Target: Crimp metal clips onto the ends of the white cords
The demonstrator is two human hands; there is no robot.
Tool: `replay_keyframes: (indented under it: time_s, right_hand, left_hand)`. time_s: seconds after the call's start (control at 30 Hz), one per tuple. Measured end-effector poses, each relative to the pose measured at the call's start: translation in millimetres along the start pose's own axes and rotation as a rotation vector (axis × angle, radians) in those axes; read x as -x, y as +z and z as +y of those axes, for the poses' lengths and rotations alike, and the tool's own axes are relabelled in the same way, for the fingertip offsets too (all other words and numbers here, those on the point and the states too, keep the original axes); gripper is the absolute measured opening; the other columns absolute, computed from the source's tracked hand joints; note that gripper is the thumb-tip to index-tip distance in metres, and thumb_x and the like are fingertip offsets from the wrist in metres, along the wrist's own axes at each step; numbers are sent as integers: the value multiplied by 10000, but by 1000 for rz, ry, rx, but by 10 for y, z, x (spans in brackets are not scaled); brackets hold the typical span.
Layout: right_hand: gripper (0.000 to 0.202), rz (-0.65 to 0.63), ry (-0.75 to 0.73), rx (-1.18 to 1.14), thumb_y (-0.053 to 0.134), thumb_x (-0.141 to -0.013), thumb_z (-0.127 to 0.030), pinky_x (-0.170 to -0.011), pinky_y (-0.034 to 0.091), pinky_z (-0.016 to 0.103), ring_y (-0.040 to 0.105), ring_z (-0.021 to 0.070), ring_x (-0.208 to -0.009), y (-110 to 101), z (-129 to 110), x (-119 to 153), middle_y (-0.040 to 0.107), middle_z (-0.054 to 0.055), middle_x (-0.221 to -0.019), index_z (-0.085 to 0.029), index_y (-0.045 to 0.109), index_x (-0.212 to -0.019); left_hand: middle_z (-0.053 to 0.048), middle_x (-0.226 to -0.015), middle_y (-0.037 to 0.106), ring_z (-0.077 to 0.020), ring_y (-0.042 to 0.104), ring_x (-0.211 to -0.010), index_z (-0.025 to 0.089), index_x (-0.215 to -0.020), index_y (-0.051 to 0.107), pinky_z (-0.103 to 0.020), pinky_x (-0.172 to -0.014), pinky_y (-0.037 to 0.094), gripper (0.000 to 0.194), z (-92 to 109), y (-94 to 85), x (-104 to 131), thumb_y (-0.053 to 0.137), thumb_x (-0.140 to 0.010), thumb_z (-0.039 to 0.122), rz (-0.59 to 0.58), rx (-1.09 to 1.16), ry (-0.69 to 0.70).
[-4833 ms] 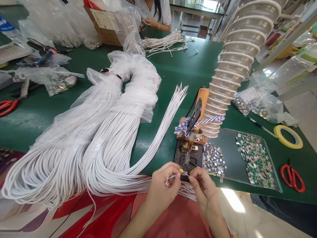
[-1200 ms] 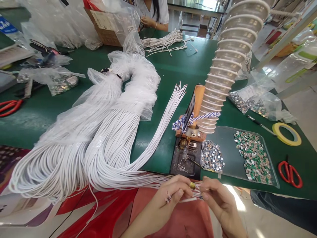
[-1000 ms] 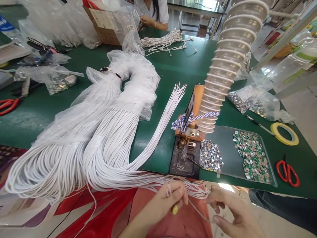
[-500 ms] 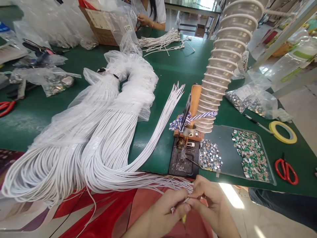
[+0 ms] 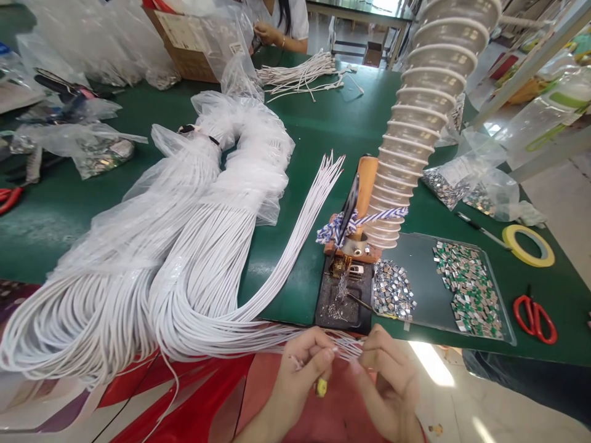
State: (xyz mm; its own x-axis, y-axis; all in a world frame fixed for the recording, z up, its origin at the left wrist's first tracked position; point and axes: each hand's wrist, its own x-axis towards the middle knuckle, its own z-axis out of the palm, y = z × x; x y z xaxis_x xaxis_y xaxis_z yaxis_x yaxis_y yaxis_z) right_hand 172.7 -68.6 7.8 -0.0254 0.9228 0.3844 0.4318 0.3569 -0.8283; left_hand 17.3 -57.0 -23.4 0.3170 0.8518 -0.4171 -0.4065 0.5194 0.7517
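Note:
In front of the table edge, my left hand point(image 5: 302, 372) is closed, thumb pressed to the index finger. A thin white cable end shows at its fingertips, and a small yellow piece point(image 5: 321, 386) pokes out below its fingers. To the right, my right hand point(image 5: 388, 378) has its fingers curled in toward the thumb, beside the loose ends of the white cables point(image 5: 286, 337); what it pinches is too small to make out. These cables run from a large bundle point(image 5: 198, 264) on the table, partly wrapped in clear plastic. A small gap separates the two hands.
A soldering fixture point(image 5: 344, 301) stands at the table edge under a clear ribbed hose point(image 5: 415, 117). Right of it lie a tray point(image 5: 420, 246) of small metal connectors, yellow tape point(image 5: 529, 245) and red-handled scissors point(image 5: 534, 320). Across the table a person's hand point(image 5: 270, 35) shows.
My hands have moved apart from where they met. The left has shifted left and up, with the yellow piece now showing below its fingers. The cable bundle lies as before.

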Motion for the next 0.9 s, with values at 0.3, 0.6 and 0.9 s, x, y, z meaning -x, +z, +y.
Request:
replay_keyframes:
  time_s: [0.3, 0.6, 0.9]
  right_hand:
    - [177, -10, 320, 596, 537, -941, -329, -698, 429, 353, 595, 250, -815, -652, 775, -575, 629, 64, -858, -219, 634, -842]
    - [192, -40, 299, 566, 485, -952, -342, -677, 441, 366, 569, 258, -766, -677, 853, -592, 618, 68, -797, -232, 564, -814]
    - [85, -235, 362, -99, 591, -931, -214, -627, 495, 249, 633, 176, -739, -292, 99, -280, 673, 27, -815, -226, 649, -871]
  left_hand:
    - [-12, -575, 677, -125, 613, -470, 150, -838, 676, -205, -493, 433, 339, 199, -89, 63, 734, -817, 483, -110, -211, -13]
    - [-84, -894, 753, -189, 684, -768, 218, -807, 827, -251, -677, 483, 79, 350, -87, -23, 763, -810, 265, -135, -563, 271]
    - [-56, -828, 728, -168, 662, -713, 194, -765, 775, -237, -635, 459, 128, 352, -70, -48, 686, -856, 210, -40, -638, 357]
